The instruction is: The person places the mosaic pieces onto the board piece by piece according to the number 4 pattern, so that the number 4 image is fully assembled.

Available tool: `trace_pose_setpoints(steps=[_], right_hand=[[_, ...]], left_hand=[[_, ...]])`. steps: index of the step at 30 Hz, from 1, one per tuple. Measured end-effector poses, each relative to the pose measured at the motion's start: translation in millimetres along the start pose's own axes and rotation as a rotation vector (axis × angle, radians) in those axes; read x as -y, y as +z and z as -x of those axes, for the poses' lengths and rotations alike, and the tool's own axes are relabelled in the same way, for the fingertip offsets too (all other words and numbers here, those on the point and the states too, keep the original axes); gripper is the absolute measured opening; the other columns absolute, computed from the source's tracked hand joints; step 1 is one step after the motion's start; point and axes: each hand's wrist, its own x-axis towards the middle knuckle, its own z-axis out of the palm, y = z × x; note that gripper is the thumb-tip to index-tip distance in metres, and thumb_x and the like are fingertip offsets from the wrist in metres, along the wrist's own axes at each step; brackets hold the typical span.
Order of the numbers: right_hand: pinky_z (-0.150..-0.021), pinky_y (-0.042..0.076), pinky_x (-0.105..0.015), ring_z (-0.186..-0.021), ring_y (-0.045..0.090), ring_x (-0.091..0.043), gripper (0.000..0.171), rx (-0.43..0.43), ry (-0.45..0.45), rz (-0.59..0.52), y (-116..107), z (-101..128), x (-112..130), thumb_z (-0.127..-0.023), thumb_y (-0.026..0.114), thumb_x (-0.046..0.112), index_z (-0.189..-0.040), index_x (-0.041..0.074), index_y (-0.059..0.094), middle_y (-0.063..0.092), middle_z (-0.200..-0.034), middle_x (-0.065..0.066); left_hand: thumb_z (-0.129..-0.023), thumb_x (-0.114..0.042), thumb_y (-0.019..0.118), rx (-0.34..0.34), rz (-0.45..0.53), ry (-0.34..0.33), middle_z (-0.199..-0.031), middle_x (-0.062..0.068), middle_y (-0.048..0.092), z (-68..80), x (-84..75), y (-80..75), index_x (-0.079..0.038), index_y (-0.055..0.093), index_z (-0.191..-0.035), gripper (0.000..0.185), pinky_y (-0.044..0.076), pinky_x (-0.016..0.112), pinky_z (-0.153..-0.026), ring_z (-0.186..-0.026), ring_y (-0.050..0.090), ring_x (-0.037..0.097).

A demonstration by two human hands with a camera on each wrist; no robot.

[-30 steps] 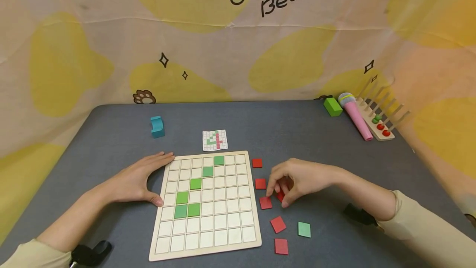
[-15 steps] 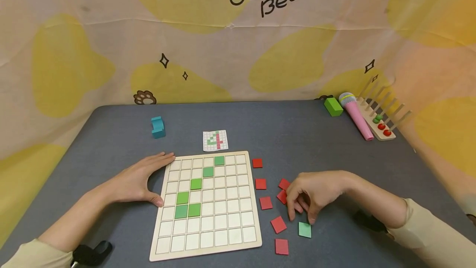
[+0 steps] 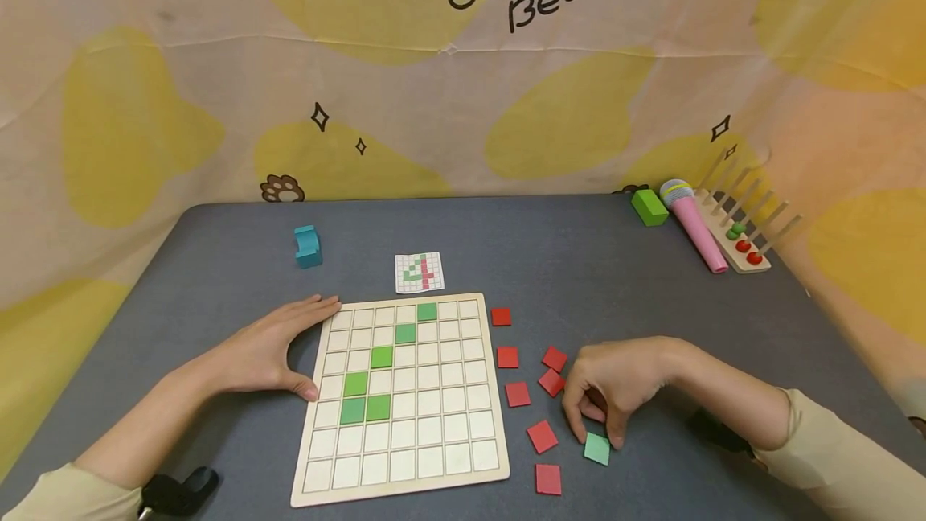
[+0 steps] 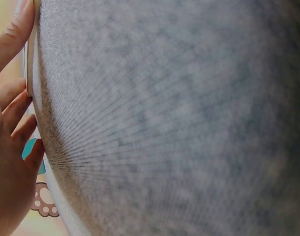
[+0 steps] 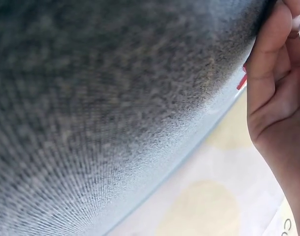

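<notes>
The right hand [image 3: 615, 392], curled low and right of centre in the frame, pinches the green tile [image 3: 596, 449] right under its fingertips. The board [image 3: 405, 481] lies to its left, where the left hand [image 3: 264, 352] rests flat, fingers relaxed.

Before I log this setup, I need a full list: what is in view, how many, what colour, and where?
Grid board: 1, pale wood, centre of the table.
Green tiles on the board: 6, in a diagonal.
Red tiles: 7, loose, right of the board.
Green tile: 1, under the right fingers.
Pattern card: 1, behind the board.
Blue block: 1, far left.
Green block: 1, far right.
Toy microphone: 1, pink.
Peg rack: 1, wood.
Left hand: on the board's left edge.
Right hand: at the green tile.
</notes>
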Motion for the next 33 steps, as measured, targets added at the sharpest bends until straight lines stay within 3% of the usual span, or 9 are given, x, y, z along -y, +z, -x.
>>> trace_pose_setpoints(steps=[8,20,27,33], right_hand=[[-0.053,0.048,-0.013,-0.054,0.049,0.011,0.031,-0.013,0.070,0.033,1.5,-1.9,4.7,-0.065,0.088,0.007,-0.083,0.027,0.073,0.061,-0.065,0.007],[-0.057,0.053,-0.014,-0.056,0.055,0.010,0.016,0.005,0.033,-0.054,-7.1,-7.8,8.2,-0.074,0.086,0.017,-0.078,0.018,0.071,0.070,-0.070,0.006],[-0.056,0.053,-0.020,-0.059,0.058,0.005,0.014,-0.145,-0.171,-0.125,-25.8,-20.8,13.9,-0.079,0.079,0.009,-0.078,0.015,0.066,0.069,-0.074,-0.001],[-0.063,0.057,-0.025,-0.067,0.062,-0.002,0.010,-0.260,-0.199,-0.218,-43.8,-43.6,24.9,-0.084,0.076,0.011,-0.088,0.015,0.068,0.069,-0.082,-0.002]], left_hand=[[-0.055,-0.075,0.079,-0.007,-0.005,0.005,-0.157,0.014,0.042,0.5,0.5,0.4,-0.011,0.039,-0.152,0.122,0.033,0.065,-0.110,-0.145,0.033,0.044],[-0.055,-0.075,0.078,-0.009,-0.002,0.011,-0.157,0.013,0.042,0.5,2.2,0.5,-0.011,0.039,-0.152,0.122,0.033,0.065,-0.110,-0.145,0.033,0.045],[-0.056,-0.075,0.078,-0.006,0.000,0.008,-0.157,0.013,0.042,0.5,0.2,-1.0,-0.012,0.038,-0.152,0.122,0.033,0.065,-0.110,-0.146,0.033,0.044],[-0.056,-0.074,0.079,-0.009,0.007,0.012,-0.156,0.014,0.042,0.8,-1.2,-1.7,-0.011,0.039,-0.152,0.121,0.033,0.066,-0.109,-0.145,0.034,0.045]])
